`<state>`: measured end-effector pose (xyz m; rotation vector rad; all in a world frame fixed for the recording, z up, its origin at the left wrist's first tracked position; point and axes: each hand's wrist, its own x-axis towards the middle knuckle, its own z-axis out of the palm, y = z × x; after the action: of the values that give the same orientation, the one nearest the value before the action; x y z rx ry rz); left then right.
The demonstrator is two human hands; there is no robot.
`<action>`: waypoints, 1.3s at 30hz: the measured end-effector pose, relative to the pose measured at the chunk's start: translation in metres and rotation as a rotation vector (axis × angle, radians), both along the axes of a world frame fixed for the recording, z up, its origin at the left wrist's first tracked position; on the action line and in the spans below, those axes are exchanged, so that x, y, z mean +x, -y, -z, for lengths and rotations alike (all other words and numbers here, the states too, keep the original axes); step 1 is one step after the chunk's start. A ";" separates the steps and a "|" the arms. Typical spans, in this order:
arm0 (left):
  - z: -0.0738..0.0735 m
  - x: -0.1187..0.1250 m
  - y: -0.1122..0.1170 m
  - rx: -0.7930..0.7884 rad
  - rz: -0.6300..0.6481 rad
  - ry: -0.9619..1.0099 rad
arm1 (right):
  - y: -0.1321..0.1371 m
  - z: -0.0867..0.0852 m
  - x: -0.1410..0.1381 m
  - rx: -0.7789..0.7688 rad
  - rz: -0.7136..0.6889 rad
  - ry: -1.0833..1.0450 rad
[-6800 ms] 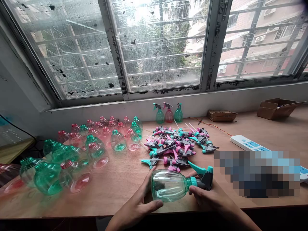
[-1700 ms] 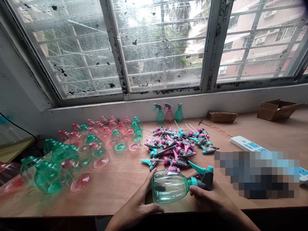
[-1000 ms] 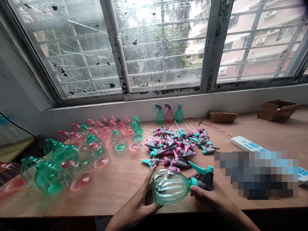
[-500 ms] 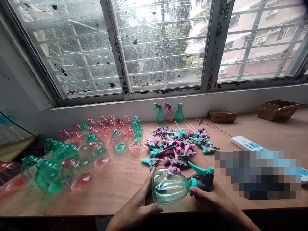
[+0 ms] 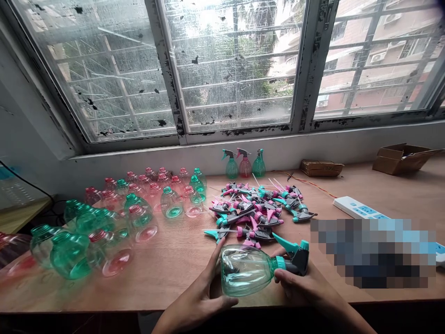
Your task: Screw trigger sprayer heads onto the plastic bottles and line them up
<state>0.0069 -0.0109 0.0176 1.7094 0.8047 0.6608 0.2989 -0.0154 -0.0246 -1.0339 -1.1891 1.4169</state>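
Note:
A clear green spray bottle (image 5: 246,271) lies sideways between my hands above the table's front edge, its base to the left. Its trigger head (image 5: 295,260), grey with a turquoise trigger and collar, sits on the neck at the right. My left hand (image 5: 201,290) cups the base, thumb on the near side and forefinger stretched along the far side; its other fingers are hidden. Around the neck and collar, my right hand (image 5: 302,285) is closed, thumb against the collar. Just beyond lies a pile of loose trigger heads (image 5: 255,211), pink, turquoise and grey, with thin tubes.
Several open green and pink bottles (image 5: 139,211) stand at the left. Three bottles with heads (image 5: 244,166) stand by the wall. At the right are a cardboard box (image 5: 399,159), a flat brown package (image 5: 321,168), a power strip (image 5: 359,208) and a blurred-out patch.
The bottle has shifted very slightly. My left forefinger and thumb are stretched a little further around its base. My right hand keeps its place at the neck.

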 end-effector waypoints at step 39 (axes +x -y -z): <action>-0.002 -0.002 -0.002 -0.018 -0.019 -0.041 | 0.000 -0.004 -0.002 0.006 0.043 0.022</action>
<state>0.0047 -0.0089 0.0197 1.7059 0.8547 0.6313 0.2967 -0.0152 -0.0202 -1.0679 -1.1796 1.3705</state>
